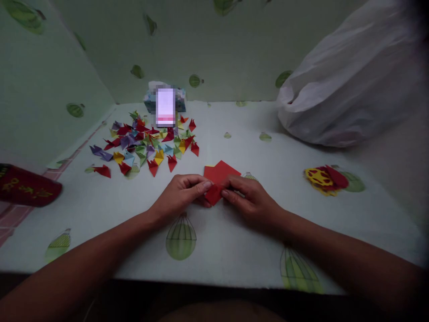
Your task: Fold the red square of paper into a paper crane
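Note:
A small red sheet of paper [219,175] lies on the table in front of me, partly folded. My left hand [179,194] pinches its near-left corner with thumb and fingers closed on it. My right hand [250,199] grips the same paper from the right, fingers curled onto its near edge. The two hands almost touch over the fold. Behind them, to the left, lies a heap of several small folded paper pieces [147,143] in red, yellow, purple, blue and green.
A phone [166,106] leans upright against a small box behind the heap. A big white plastic bag [348,85] fills the back right. A red and yellow paper stack [324,180] lies at right, a dark red pouch [27,187] at the left edge.

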Demonstrator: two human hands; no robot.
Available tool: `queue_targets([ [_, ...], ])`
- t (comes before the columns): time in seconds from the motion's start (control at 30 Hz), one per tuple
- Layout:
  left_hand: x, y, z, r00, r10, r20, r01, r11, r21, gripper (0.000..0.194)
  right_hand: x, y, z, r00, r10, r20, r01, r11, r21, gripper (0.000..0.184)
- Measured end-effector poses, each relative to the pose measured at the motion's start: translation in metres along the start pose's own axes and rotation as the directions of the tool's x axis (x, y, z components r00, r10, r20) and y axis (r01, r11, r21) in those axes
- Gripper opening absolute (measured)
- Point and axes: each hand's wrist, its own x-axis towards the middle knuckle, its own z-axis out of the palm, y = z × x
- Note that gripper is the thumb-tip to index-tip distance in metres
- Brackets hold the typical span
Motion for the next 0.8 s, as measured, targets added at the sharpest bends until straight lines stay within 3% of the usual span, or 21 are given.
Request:
queue_targets([
  [0.43, 0.0, 0.003, 0.002, 0.999, -0.03, -0.015, 0.031, 0.997, 0.066, 0.014, 0.0, -0.001, 0.001, 1.0, -0.028, 0.0, 0.028, 0.999, -0.019, 0.017],
  [0.63, -0.003, 0.008, 0.006, 0.999, 0.046, -0.03, -0.038, 0.973, 0.226, 0.017, 0.0, -0.002, 0.001, 1.0, -0.016, 0.012, 0.016, 1.0, -0.017, 0.015],
  [0.8, -0.006, 0.008, 0.008, 0.994, 0.099, -0.052, -0.076, 0.937, 0.341, 0.016, 0.001, -0.004, 0.001, 0.999, 0.036, 0.03, -0.038, 0.997, 0.066, 0.025],
])
